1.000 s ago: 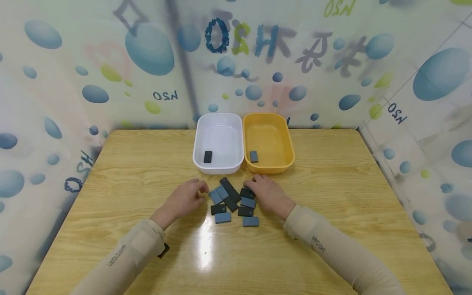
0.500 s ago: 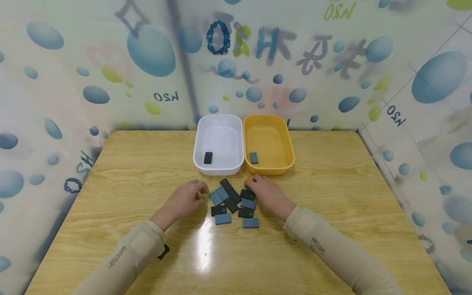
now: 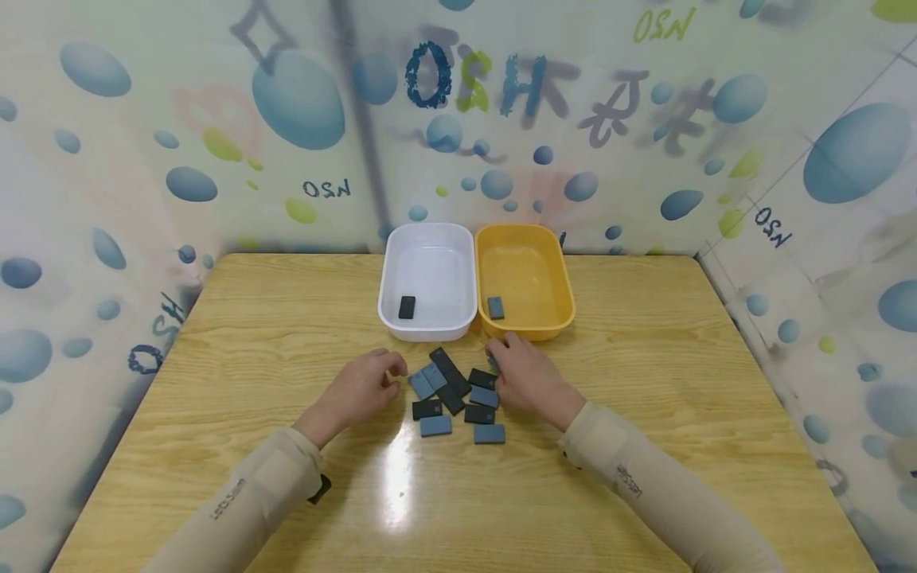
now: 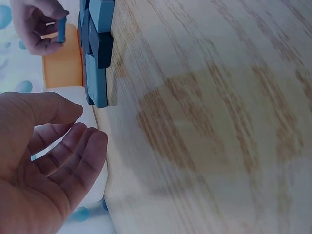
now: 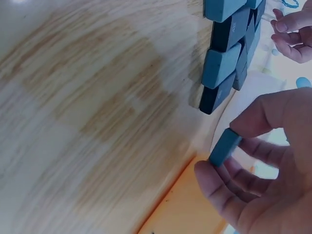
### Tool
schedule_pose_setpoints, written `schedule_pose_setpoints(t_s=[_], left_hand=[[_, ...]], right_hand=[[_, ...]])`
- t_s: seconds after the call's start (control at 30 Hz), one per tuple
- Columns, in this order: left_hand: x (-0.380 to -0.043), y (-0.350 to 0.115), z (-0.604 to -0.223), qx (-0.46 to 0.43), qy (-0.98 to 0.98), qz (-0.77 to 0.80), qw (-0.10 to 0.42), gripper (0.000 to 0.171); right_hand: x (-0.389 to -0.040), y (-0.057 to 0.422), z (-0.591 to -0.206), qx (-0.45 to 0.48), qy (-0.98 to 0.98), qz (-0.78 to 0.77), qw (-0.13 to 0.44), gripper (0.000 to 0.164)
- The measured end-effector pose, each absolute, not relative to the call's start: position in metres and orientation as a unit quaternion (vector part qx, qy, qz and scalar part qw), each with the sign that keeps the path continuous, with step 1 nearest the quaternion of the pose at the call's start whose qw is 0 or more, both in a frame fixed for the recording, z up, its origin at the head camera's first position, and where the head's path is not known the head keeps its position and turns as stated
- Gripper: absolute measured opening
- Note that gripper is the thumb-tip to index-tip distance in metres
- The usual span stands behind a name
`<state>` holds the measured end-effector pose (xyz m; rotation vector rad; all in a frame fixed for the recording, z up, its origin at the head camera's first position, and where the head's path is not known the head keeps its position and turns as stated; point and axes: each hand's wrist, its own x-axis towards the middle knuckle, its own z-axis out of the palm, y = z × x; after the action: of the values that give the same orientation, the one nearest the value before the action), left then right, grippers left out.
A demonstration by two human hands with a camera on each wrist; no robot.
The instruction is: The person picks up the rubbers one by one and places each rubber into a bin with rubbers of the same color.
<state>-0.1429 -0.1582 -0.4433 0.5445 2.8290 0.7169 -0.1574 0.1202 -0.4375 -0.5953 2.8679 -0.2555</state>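
My right hand point(image 3: 530, 377) pinches a small blue rectangular block point(image 5: 225, 146) between thumb and fingertips, held off the table near the yellow bin. Below and left of it lies a cluster of flat blocks, with a black block point(image 3: 483, 379) and a blue block point(image 3: 484, 396) closest to that hand. My left hand point(image 3: 361, 388) hovers at the cluster's left side, fingers loosely bent and holding nothing, near a pair of blue blocks point(image 3: 427, 381). Black blocks point(image 3: 450, 371) overlap in the middle. Other blue blocks point(image 3: 489, 434) lie along the front.
A white bin point(image 3: 428, 328) with one black block point(image 3: 407, 307) stands behind the cluster. The yellow bin point(image 3: 533, 328), touching it on the right, has one blue block point(image 3: 496, 308) inside. The wooden table point(image 3: 251, 318) meets a patterned wall at its back edge.
My right hand has lifted a blue block from the cluster's back right and shifted slightly right. My left hand has stayed in place, as have the other blocks.
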Motion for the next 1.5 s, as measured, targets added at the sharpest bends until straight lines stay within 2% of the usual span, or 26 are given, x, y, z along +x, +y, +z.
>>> schedule_pose_setpoints(t_s=[0.33, 0.73, 0.9, 1.07, 1.33, 1.5], left_hand=[[-0.143, -0.157, -0.443, 0.18, 0.949, 0.244, 0.089, 0.017], [-0.144, -0.155, -0.444, 0.182, 0.949, 0.244, 0.084, 0.017], [-0.144, -0.155, -0.443, 0.185, 0.948, 0.243, 0.085, 0.017], [-0.144, -0.155, -0.442, 0.188, 0.948, 0.242, 0.084, 0.017], [-0.143, -0.154, -0.44, 0.204, 0.946, 0.245, 0.068, 0.017], [-0.141, -0.154, -0.441, 0.211, 0.943, 0.249, 0.062, 0.018]], right_hand=[[-0.155, 0.13, -0.433, -0.204, 0.969, -0.109, 0.086, 0.036], [-0.155, 0.136, -0.416, -0.201, 0.969, -0.132, 0.056, 0.042], [-0.157, 0.141, -0.405, -0.2, 0.969, -0.138, 0.037, 0.04], [-0.164, 0.146, -0.394, -0.206, 0.968, -0.142, 0.002, 0.037], [-0.183, 0.15, -0.381, -0.166, 0.976, -0.139, 0.01, 0.038], [-0.198, 0.153, -0.385, -0.159, 0.978, -0.138, -0.004, 0.038]])
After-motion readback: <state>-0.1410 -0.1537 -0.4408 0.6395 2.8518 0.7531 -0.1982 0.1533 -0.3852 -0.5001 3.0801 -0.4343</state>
